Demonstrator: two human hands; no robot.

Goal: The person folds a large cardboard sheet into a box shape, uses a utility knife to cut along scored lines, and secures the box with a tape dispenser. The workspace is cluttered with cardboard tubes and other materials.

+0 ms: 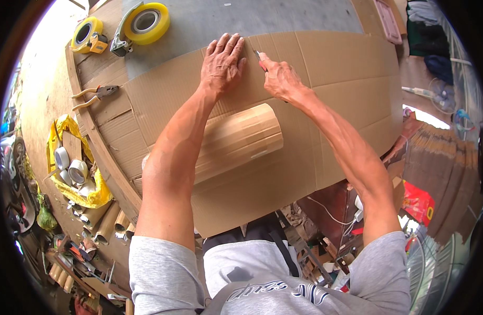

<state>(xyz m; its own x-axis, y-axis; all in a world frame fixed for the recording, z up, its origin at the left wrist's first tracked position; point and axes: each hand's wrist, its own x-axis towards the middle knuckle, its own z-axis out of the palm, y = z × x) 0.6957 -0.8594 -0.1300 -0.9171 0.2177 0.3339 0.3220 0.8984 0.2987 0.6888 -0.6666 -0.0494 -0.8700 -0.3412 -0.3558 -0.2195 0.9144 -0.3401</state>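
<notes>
A large flat sheet of brown cardboard (351, 105) covers the table and hangs over its near edge. My left hand (223, 64) lies flat on it near the far edge, fingers stretched out and close together. Just to its right, my right hand (283, 79) is closed round a red utility knife (262, 62), whose blade tip points at the cardboard by the far edge. Between my forearms rests a rolled cardboard tube (241, 137) on the sheet, its left end hidden behind my left arm.
At the far left of the table stand a tape dispenser with a yellow roll (147, 23), another tape roll (87, 34) and a tape measure (98, 43). Pliers (97, 96) lie below them. A yellow bag (97, 195) with tape rolls is on the floor; stacked cardboard (441, 178) stands right.
</notes>
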